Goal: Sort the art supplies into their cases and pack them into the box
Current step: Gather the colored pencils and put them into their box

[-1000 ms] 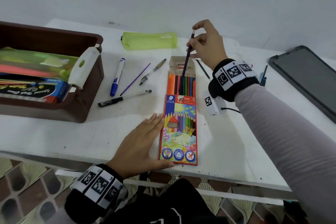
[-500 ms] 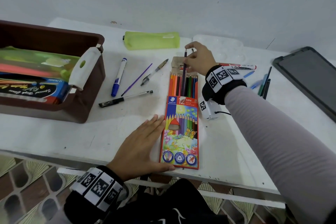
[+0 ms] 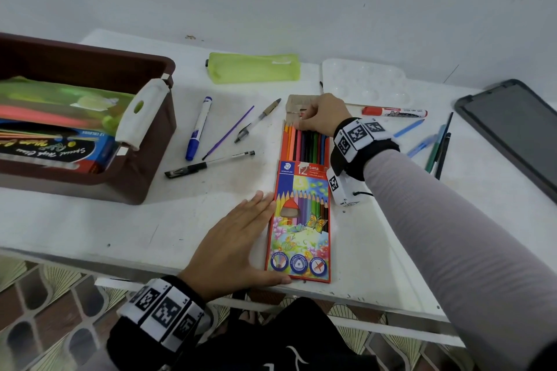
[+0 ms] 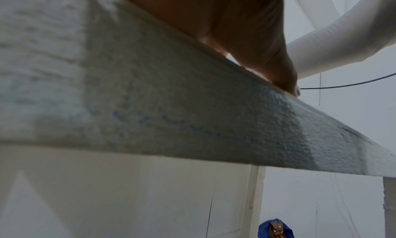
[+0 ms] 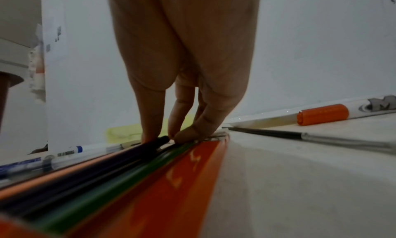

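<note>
An orange case of coloured pencils lies open at its far end in the middle of the table. My right hand is at that open end. In the right wrist view its fingertips pinch the end of a dark purple pencil, which lies in the row with the others. My left hand lies flat on the table against the case's left side, thumb along the near edge. The left wrist view shows only the left hand's thumb on the table's front edge.
A brown box holding supply packs stands at the left. Behind the case lie a green pouch and a white palette. Loose pens and a blue marker lie left; a red marker, more pens and a tablet lie right.
My right hand has come down with the dark pencil, which stood nearly upright a second ago and now lies flat in the case. My left hand has stayed put.
</note>
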